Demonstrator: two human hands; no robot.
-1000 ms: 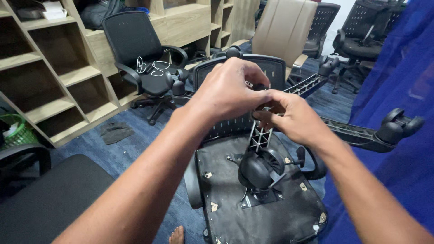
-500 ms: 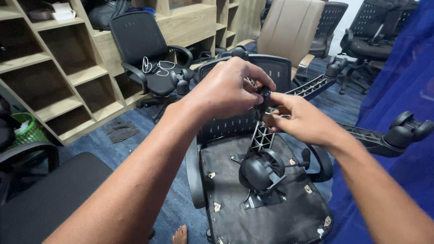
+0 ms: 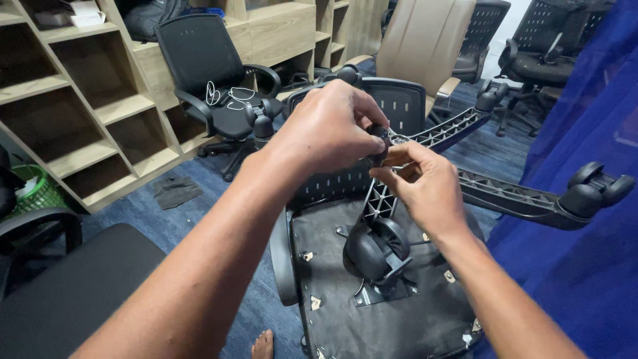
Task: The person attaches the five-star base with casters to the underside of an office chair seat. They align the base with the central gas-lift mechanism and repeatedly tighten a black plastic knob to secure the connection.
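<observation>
Caster wheel (image 3: 379, 145), small and black, sits pinched between left hand (image 3: 330, 129), fingers curled over it, and right hand (image 3: 425, 186), thumb and fingertips closed on its underside, above an overturned chair base (image 3: 505, 196). Left of the hands: wooden shelving (image 3: 80, 113) holding a white box (image 3: 83, 12), blue carpet (image 3: 219, 193), green basket (image 3: 36, 189). Right: blue fabric (image 3: 585, 266).

1. Chair base (image 3: 512, 196) w/ castors: black, ribbed lattice pattern.
2. Upturned seat underside (image 3: 372, 319): black, frayed pale edges.
3. Shelving (image 3: 80, 113): light wood.
4. Carpet (image 3: 206, 213): dark blue.
5. Basket (image 3: 36, 189): green.
6. Cloth (image 3: 585, 266) at right: bright blue.
7. High-back chair (image 3: 419, 43): beige.
</observation>
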